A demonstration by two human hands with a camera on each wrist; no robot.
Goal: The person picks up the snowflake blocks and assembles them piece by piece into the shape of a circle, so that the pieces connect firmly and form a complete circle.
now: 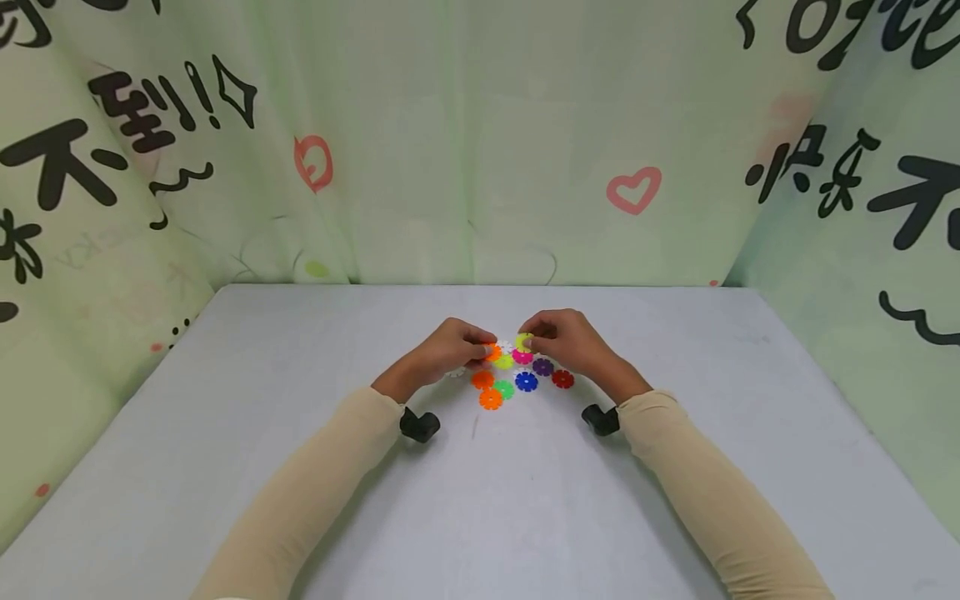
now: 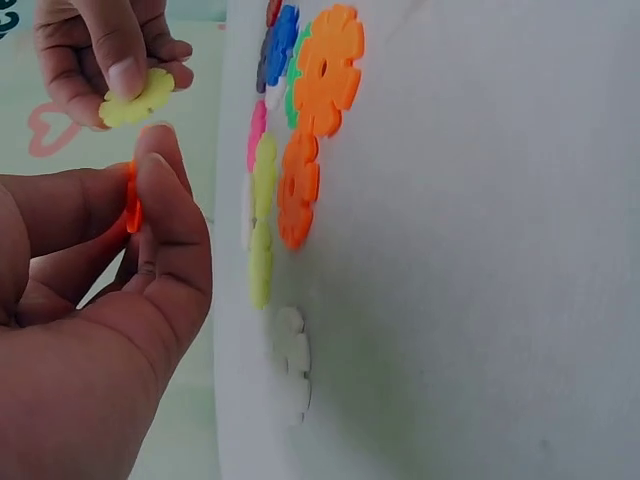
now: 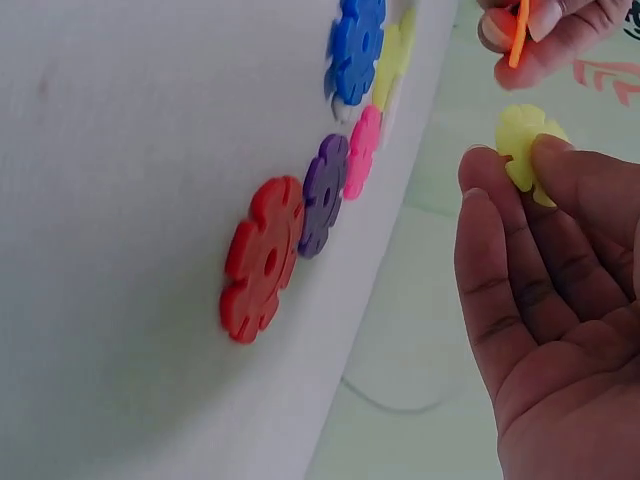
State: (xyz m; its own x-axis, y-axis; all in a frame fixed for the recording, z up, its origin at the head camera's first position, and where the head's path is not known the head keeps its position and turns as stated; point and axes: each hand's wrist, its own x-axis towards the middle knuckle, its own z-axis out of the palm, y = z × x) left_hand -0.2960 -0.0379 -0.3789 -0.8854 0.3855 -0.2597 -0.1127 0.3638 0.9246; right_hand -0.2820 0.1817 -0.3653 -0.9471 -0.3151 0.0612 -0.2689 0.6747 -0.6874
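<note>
Between the thumb and fingers of my left hand (image 1: pixel 459 344) is an orange notched plastic disc (image 2: pixel 133 198), seen edge-on in the left wrist view. My right hand (image 1: pixel 566 340) pinches a yellow notched disc (image 3: pixel 528 150) by its rim. Both discs are held above the table, close together but apart. Below the hands lie more flower-shaped discs: two orange ones, including a front orange disc (image 1: pixel 491 398), a green disc (image 1: pixel 505 389), a blue disc (image 1: pixel 527 382), a purple disc (image 1: pixel 543 367), a red disc (image 1: pixel 562 379) and a pink disc (image 3: pixel 363 152).
A white disc (image 2: pixel 294 365) lies at the left of the group, and yellow discs (image 2: pixel 262 220) lie near the pink one. The white table (image 1: pixel 525 517) is bordered by a pale green curtain (image 1: pixel 465 167) with lettering and hearts. Black wrist cameras (image 1: pixel 420 425) sit at both cuffs.
</note>
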